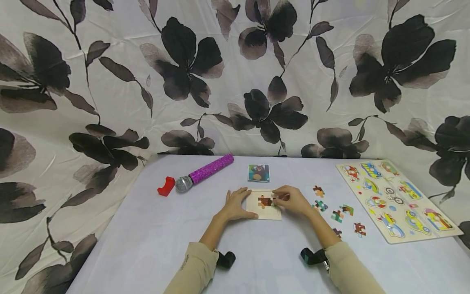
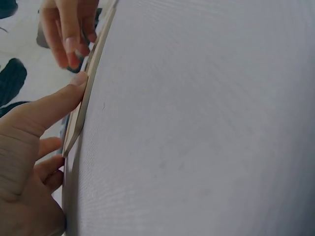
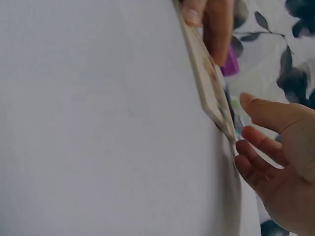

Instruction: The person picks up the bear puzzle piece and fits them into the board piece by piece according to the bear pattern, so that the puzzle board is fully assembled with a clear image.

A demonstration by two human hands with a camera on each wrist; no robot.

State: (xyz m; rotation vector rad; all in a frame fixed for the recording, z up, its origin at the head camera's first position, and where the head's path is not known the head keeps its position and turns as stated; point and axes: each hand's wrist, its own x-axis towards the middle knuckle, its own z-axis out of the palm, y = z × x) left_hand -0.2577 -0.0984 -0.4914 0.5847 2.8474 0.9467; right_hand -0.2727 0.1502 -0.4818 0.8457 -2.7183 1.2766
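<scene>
A small pale wooden puzzle board (image 1: 253,214) lies in front of me with joined brown puzzle pieces (image 1: 263,201) near its middle. My left hand (image 1: 236,204) grips the board's left side, the thumb along its near edge and the fingers at the far left corner. In the left wrist view the left thumb (image 2: 54,105) presses the board's edge. Over the board's right side my right hand (image 1: 293,200) pinches a small puzzle piece beside the joined ones, mostly hidden by the fingertips. The right wrist view shows the right hand (image 3: 285,147) by the board's corner.
Several loose puzzle pieces (image 1: 337,216) lie to the right. Beyond them is a big board with vehicle pictures (image 1: 400,200). A bear picture card (image 1: 258,173) lies behind the small board. At the back left are a purple glittery microphone (image 1: 205,173) and a red object (image 1: 167,186).
</scene>
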